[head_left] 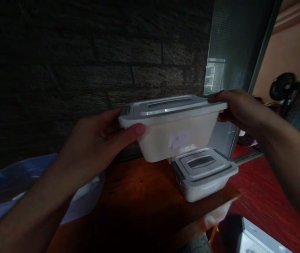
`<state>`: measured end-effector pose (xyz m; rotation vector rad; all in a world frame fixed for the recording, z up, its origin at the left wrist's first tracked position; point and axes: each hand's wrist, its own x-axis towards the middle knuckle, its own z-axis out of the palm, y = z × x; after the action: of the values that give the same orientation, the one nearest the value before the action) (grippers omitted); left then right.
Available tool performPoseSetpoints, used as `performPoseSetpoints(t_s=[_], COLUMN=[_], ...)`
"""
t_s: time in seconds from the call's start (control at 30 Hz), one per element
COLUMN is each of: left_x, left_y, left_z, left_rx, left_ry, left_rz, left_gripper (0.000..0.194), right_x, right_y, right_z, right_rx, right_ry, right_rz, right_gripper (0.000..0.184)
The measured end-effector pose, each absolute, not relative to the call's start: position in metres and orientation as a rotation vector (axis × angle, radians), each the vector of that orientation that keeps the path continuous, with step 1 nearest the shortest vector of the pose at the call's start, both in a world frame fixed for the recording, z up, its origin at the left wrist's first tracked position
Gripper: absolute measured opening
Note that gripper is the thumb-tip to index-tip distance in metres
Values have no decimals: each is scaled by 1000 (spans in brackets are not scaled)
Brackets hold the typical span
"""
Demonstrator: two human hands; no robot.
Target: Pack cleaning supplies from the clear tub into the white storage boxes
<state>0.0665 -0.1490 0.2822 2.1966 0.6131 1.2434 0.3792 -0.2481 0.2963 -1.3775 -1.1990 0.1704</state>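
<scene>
You hold a lidded plastic storage box [176, 131] above the wooden table [139, 189].
Your left hand [97, 137] grasps one end, thumb against the side; your right hand [238, 107] grips the other by the lid rim. A second lidded box [205, 168] sits near the table's right edge.

I can't make out the marks on the label [181, 140] of the raised tub [156, 140]. That pale box [258, 237], low right, runs out of view.
</scene>
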Motion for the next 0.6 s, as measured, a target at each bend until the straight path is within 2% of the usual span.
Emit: performPoseSetpoints(t_s=[0.2,0.37,0.6], left_x=[112,142,165], left_y=[-143,-140,-138], left_z=[274,257,225], left_rx=[2187,2101,2061], left_ry=[301,243,332], left_rz=[1115,1033,915], left_gripper=[44,52,60], right_x=[426,446,469], right_y=[-263,-277,-286], right_z=[292,274,238], right_rx=[-1471,-1511,-1554], right_ry=[-1107,-1118,-1070], right_rz=[134,142,253], right_gripper=[35,37,28])
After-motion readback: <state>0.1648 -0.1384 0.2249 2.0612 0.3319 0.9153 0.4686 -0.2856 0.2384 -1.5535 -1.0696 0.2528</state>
